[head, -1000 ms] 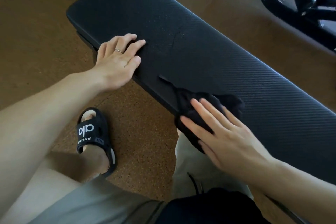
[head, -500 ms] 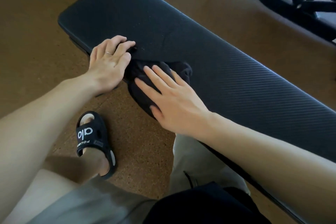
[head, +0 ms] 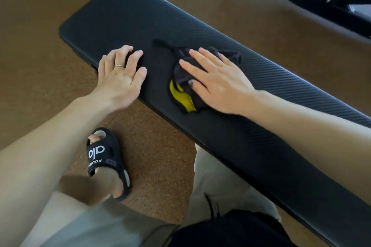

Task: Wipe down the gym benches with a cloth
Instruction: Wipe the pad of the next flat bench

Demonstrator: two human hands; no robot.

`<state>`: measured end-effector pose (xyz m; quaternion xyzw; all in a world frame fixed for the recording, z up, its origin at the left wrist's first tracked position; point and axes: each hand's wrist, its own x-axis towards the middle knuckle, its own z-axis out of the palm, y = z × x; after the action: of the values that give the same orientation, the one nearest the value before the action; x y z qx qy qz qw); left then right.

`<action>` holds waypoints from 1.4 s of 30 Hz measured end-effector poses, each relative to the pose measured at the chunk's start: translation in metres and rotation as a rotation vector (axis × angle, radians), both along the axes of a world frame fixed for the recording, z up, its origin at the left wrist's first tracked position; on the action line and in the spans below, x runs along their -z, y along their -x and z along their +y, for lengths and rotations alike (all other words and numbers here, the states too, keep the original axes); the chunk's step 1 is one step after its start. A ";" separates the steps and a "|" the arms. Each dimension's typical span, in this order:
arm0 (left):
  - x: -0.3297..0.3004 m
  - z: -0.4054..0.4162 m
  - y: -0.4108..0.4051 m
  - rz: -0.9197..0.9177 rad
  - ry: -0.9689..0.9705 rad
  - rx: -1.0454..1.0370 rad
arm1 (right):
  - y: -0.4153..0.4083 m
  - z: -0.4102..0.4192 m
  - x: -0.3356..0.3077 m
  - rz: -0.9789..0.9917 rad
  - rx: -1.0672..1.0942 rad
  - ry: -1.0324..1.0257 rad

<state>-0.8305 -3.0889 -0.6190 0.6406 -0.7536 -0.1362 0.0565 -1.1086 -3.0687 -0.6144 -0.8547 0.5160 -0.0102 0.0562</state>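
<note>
two hands rest on the long black padded gym bench with a ribbed vinyl top (head: 210, 32), and that bench is the landmark for everything here. the right hand (head: 218, 84) lies flat, fingers straight and slightly spread, pressing a crumpled black cloth with a yellow patch (head: 181, 94) onto the middle of the bench top, near its front edge. the left hand (head: 120, 78) sits on the bench's front edge toward its rounded end, fingers loosely bent, gripping nothing, a thin ring (head: 119, 65) on one finger. to wipe well, i would keep the palm weight even over the cloth, sweep lengthwise in overlapping strokes, and let the left hand brace. the rounded end beyond the left hand looks faintly speckled, so it probably needs a pass.
</note>
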 end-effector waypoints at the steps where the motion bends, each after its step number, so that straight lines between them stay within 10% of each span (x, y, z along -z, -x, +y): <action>1: -0.001 0.001 0.000 0.006 -0.004 -0.008 | -0.009 -0.018 0.000 -0.007 0.046 -0.006; 12: 0.003 0.004 0.000 0.044 0.012 -0.014 | 0.011 0.112 -0.016 0.028 -0.014 -0.116; 23: 0.004 0.005 0.003 0.103 0.043 -0.030 | -0.087 -0.083 -0.004 -0.054 0.016 -0.025; 42: 0.004 0.008 0.007 0.139 0.059 -0.074 | -0.082 -0.171 -0.003 -0.077 0.098 0.012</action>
<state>-0.8373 -3.0811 -0.6228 0.6549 -0.7274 -0.1560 0.1327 -1.0269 -3.2393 -0.6118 -0.8276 0.5547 -0.0490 0.0702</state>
